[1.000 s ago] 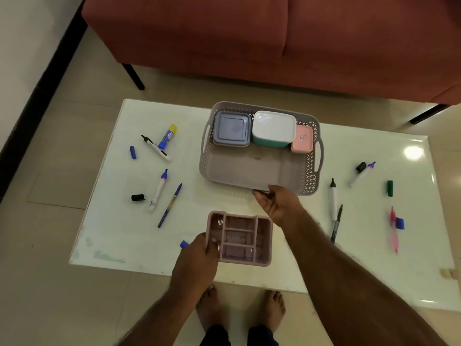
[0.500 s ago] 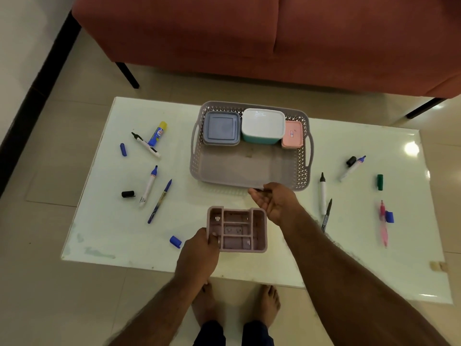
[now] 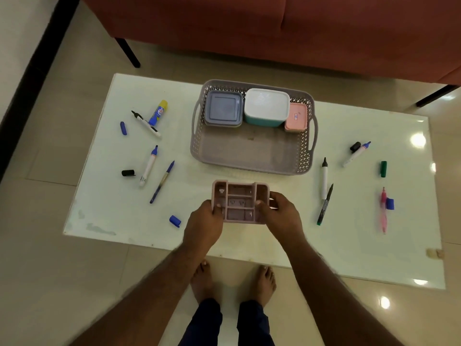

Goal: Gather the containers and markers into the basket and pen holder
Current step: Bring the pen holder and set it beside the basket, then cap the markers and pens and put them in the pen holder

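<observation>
Both hands on the pink pen holder at the near edge of the glossy white counter, left hand gripping its left wall, right hand curled round its right, grey basket just beyond holding three containers, markers scattered either side, beige tiled floor, rust sofa at the far side

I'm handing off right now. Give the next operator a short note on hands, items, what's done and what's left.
Left hand and right hand each grip a side of the pink pen holder, empty, at the table's near edge.
Done: three lidded containers sit along the far wall of the basket.
Left: every marker, pen and loose cap lies scattered on both sides.
</observation>
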Available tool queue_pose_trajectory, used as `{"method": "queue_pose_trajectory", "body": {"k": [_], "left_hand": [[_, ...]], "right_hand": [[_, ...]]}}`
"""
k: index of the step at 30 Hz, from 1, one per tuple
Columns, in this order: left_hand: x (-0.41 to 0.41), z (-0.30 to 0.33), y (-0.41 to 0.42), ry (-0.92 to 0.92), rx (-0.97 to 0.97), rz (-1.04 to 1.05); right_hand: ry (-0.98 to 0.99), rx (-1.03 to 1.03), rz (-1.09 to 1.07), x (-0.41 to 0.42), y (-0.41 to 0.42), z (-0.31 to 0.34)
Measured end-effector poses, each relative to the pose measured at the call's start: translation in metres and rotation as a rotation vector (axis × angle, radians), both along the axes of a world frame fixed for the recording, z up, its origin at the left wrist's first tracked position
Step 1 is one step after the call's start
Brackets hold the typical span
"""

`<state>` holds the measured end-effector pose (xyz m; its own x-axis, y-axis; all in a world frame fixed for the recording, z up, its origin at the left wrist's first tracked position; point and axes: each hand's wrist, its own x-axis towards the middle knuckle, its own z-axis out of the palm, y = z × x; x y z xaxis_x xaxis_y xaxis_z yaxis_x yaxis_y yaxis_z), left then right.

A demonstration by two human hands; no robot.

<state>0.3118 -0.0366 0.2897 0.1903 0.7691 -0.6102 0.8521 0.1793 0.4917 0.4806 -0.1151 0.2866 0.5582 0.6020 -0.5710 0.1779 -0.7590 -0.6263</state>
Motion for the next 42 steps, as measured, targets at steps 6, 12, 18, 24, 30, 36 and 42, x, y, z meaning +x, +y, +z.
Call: {"method": "queue_pose_trajectory", "body": {"k": [6, 12, 18, 24, 30, 36, 42], "left_hand": [[0.006, -0.002, 0.01, -0.022, -0.066, -0.002], [0.0, -0.004, 0.014, -0.068, -0.113, 0.014], [-0.026, 0.004, 0.014, 0.008, -0.016, 0.009], [-0.084, 0.008, 0.034, 0.029, 0.289, 0.132], [-0.136, -0.001, 0.07, 0.197, 0.336, 0.1], [-0.161, -0.019, 0.109, 0.211, 0.412, 0.14], [-0.18, -0.036, 0.179, 0.226, 0.526, 0.061]], "right_hand": [[-0.111, -0.029, 0.025, -0.006, 0.002, -0.003], [-0.142, -0.071, 0.029, -0.006, 0.003, 0.0], [-0.336, 0.173, -0.148, -0.027, -0.002, 0.025], [-0.396, 0.434, 0.034, -0.08, 0.04, 0.071], [-0.141, 0.288, 0.305, -0.141, 0.087, 0.057], [-0.052, 0.043, 0.6, -0.175, 0.127, 0.012], [-0.105, -0.092, 0.788, -0.197, 0.182, -0.024]]}}
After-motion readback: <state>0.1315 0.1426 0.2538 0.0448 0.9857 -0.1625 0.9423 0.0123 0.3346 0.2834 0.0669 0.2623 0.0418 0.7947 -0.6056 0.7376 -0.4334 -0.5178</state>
